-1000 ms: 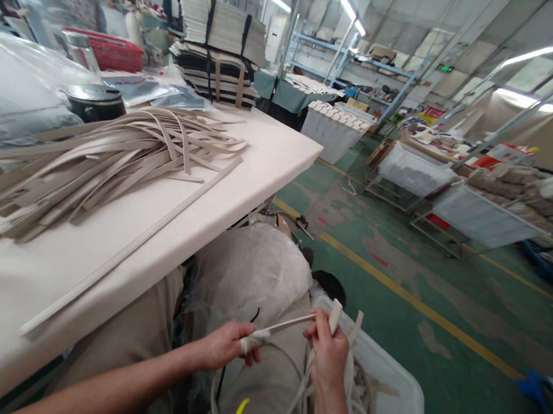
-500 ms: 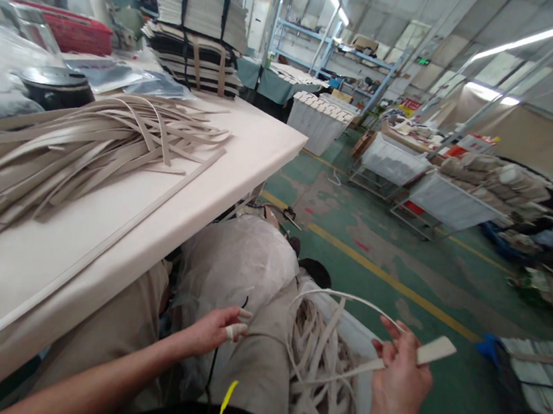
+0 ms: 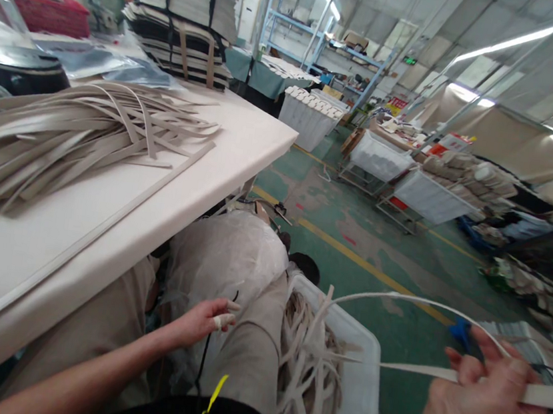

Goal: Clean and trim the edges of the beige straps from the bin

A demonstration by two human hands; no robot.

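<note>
At the lower right, my right hand (image 3: 490, 394) is closed on a beige strip (image 3: 418, 369), whose flat end sticks out past the fingers. A narrow length arcs from this hand back to the tangle of strips (image 3: 308, 379) in the white plastic bin (image 3: 370, 386) beside my leg. My left hand (image 3: 204, 322) hovers over my lap with its fingers loosely stretched and nothing visible in them. Pale wraps cover some of its fingertips. On the table (image 3: 244, 142), a single strip (image 3: 97, 229) lies along the front edge, near a heap of similar strips (image 3: 78, 136).
Strapped stacks of sheets (image 3: 176, 40), a red basket (image 3: 49, 8) and a dark round container (image 3: 25, 72) stand on the table. Clear plastic sheeting (image 3: 231, 248) lies by my knees. White carts (image 3: 429, 195) line the green floor further off.
My right hand has moved right, away from the bin, drawing the strip out longer. The left hand stays over my lap. The view has turned slightly right.
</note>
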